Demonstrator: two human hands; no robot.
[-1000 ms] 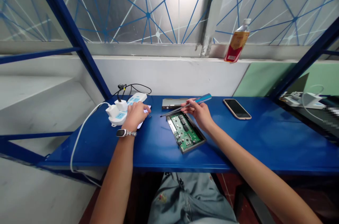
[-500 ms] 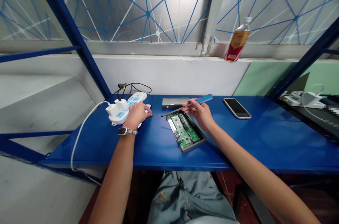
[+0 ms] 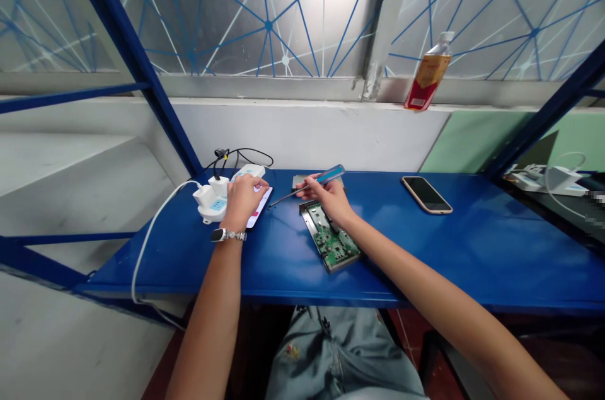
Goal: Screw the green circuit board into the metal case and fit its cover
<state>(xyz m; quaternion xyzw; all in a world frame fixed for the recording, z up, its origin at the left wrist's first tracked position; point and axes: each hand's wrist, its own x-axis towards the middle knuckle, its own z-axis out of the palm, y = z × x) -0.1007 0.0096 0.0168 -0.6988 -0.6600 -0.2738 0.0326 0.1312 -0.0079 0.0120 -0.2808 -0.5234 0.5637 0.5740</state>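
right hand (image 3: 333,200) closed round screwdriver (image 3: 331,174); left hand (image 3: 242,200), grip unclear; bottle label (image 3: 428,77) too small to read

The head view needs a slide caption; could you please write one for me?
Right hand holding a blue-handled screwdriver by a green circuit board, left hand partly covering a lit phone.

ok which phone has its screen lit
The smartphone partly hidden by the left hand, beside the power strip; the tan-cased phone has a black screen.
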